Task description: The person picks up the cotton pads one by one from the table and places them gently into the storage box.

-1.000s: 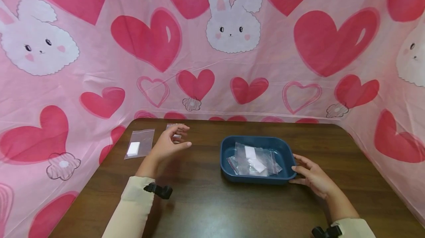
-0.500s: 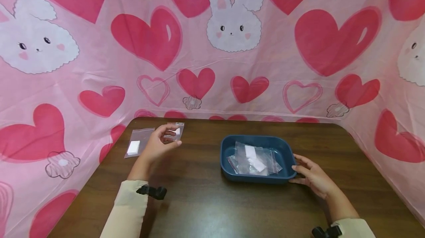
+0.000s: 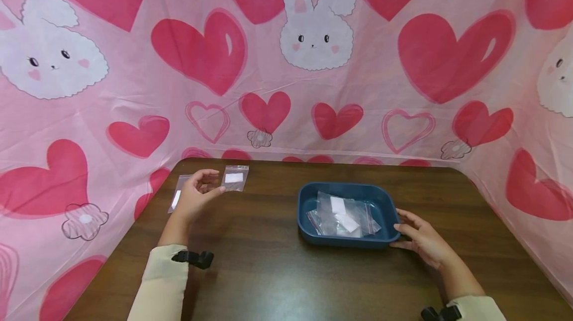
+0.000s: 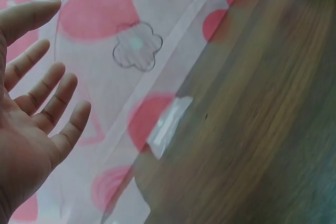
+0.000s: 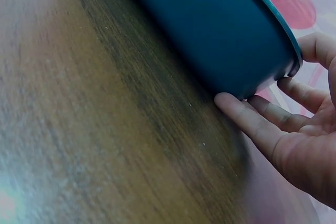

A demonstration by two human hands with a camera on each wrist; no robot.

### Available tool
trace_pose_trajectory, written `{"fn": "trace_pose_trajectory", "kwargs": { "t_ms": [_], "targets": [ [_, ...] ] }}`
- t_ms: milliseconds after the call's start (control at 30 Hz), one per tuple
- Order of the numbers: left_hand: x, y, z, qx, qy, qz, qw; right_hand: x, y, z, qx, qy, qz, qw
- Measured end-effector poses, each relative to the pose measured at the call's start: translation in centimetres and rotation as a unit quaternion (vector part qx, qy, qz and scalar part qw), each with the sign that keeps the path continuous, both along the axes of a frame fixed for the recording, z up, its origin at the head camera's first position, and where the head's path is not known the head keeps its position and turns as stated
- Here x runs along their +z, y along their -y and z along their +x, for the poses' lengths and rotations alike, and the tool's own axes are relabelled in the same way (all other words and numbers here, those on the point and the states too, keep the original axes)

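Note:
My left hand (image 3: 193, 195) holds nothing; its loosely bent fingers are over the table's left side. Partly behind it lies a small clear zip bag (image 3: 176, 198) with a white piece inside. Another such zip bag (image 3: 234, 178) lies just beyond the fingertips, also showing as a bag (image 4: 169, 127) in the left wrist view. My right hand (image 3: 423, 239) grips the right end of a dark blue plastic bin (image 3: 346, 242), with thumb and fingers spread around that end in the right wrist view. Several zip bags (image 3: 344, 216) are piled in the bin.
The brown wooden table (image 3: 268, 271) has rounded far corners. A pink cloth (image 3: 268, 77) printed with hearts and rabbits hangs behind it and at both sides. Black straps (image 3: 193, 259) circle both sleeves.
My left hand has moved left, away from the far zip bag, which now shows fully, and over the left one. My right hand and the bin have stayed in place.

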State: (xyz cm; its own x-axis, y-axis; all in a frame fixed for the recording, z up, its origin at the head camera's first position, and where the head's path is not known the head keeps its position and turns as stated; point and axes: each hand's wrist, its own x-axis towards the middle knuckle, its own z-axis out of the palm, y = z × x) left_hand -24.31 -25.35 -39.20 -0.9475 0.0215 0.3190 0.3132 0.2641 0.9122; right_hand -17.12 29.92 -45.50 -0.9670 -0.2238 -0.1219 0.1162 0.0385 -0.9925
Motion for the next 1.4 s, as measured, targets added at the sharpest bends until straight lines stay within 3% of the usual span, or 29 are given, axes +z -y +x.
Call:
{"fn": "trace_pose_trajectory", "kwargs": {
  "t_ms": [167, 367, 533, 667, 900, 1133, 1400],
  "targets": [
    [-1.1, 1.7, -0.8, 0.026, 0.002, -0.020, 0.9995, 0.0, 0.0, 0.0, -0.002, -0.002, 0.001, 1.0000],
    [-1.6, 2.7, -0.8, 0.046, -0.017, -0.016, 0.9987, 0.0, 0.0, 0.0, -0.003, -0.004, -0.001, 1.0000],
    [-0.9, 2.8, -0.1, 0.057, -0.015, -0.014, 0.9981, -0.1, 0.1, 0.0, -0.004, -0.001, 0.000, 1.0000],
    [0.1, 2.7, 0.8, 0.072, -0.007, -0.049, 0.9962, 0.0, 0.0, 0.0, 0.003, -0.001, 0.000, 1.0000],
    [-3.6, 5.6, -1.7, 0.097, 0.016, -0.096, 0.9905, 0.0, -0.1, -0.1, 0.001, -0.005, -0.003, 1.0000],
    [-3.8, 7.4, -1.4, 0.093, 0.078, -0.117, 0.9857, 0.0, -0.1, -0.1, 0.005, -0.008, -0.006, 0.9999],
    [-4.8, 8.7, -1.3, 0.113, 0.103, -0.139, 0.9784, 0.2, -0.1, -0.3, 0.004, 0.005, 0.003, 1.0000]
  ]
}}
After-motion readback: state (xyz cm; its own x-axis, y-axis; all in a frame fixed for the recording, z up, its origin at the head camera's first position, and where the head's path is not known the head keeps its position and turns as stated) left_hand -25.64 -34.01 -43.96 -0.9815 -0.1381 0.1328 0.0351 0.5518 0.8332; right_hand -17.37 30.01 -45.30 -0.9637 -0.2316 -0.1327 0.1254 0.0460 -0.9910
